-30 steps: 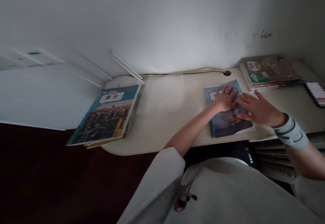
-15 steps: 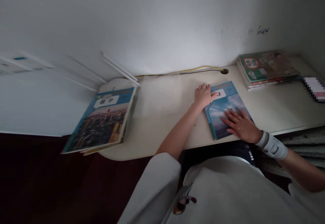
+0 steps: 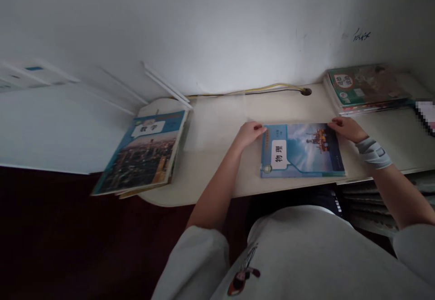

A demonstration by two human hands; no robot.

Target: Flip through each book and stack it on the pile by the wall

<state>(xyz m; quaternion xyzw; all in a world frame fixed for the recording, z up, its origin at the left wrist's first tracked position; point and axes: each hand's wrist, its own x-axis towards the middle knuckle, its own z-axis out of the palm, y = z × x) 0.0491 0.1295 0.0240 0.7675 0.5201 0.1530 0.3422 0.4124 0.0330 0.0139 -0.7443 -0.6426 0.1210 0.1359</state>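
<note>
A blue physics textbook (image 3: pixel 302 150) lies sideways on the white desk (image 3: pixel 210 173), its cover up and its title label on the left. My left hand (image 3: pixel 251 134) pinches the book's upper left corner. At the upper right corner, my right hand (image 3: pixel 348 128) grips the edge between thumb and fingers, and a grey band (image 3: pixel 374 152) wraps that wrist. Both hands' fingertips are partly hidden at the edges of the book.
A mathematics textbook (image 3: pixel 142 150) rests on more books at the desk's left end, overhanging the edge. To the right are a stack of books (image 3: pixel 367 87) and a phone-like object (image 3: pixel 426 115), blurred. A yellow cable (image 3: pixel 268 87) runs along the wall to a hole (image 3: pixel 306 92).
The physics textbook has turned from slanted upright to sideways. My left hand moved to its upper left corner; my right hand left the flat of the cover for the upper right corner.
</note>
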